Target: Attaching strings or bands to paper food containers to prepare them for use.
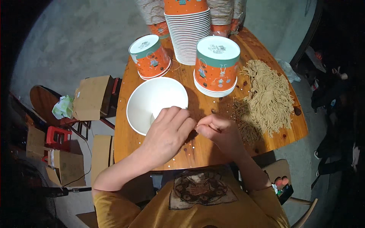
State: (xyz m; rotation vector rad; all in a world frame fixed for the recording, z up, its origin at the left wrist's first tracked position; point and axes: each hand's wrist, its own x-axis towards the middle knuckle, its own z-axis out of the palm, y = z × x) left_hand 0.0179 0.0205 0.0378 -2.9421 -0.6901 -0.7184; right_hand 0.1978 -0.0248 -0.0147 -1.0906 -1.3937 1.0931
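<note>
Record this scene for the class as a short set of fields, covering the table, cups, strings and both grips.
Surface: wooden table
Open cup: white cup, inside showing
Upturned cups: orange-and-green, left and right of the tall stack
Strings: tan heap, right side
Left grip: fingers curled, overlapping the white cup in view
Right grip: thumb and finger pinched beside the left; anything held is too small to tell
Floor: red stool, left

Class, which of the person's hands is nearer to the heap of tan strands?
Right. The right hand is just left of the heap of tan strands; the left hand is farther left, by the white tub.
</note>
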